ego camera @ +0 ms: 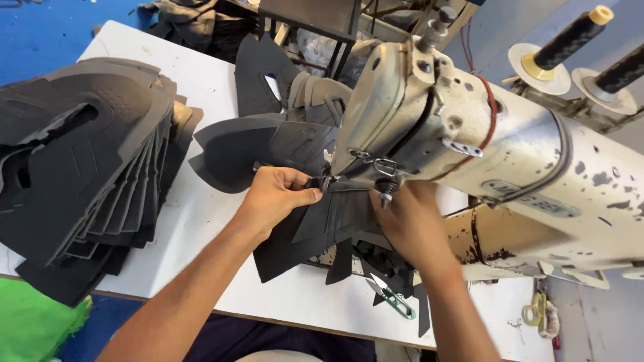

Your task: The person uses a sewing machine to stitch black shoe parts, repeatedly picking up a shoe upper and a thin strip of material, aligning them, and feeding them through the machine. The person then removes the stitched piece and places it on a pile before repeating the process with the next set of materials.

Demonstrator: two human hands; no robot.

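The left hand point(278, 196) pinches a dark grey cut piece point(322, 224) at the needle of the cream sewing machine point(483, 154); its long axis runs down-left from the grip. The right hand point(410, 221) seems to press it flat, fingers partly hidden. A pale oblong label point(530, 199) sits right of both.

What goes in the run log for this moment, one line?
left hand: pinching black piece at needle | right hand: on piece under sewing machine | stack left | snips front
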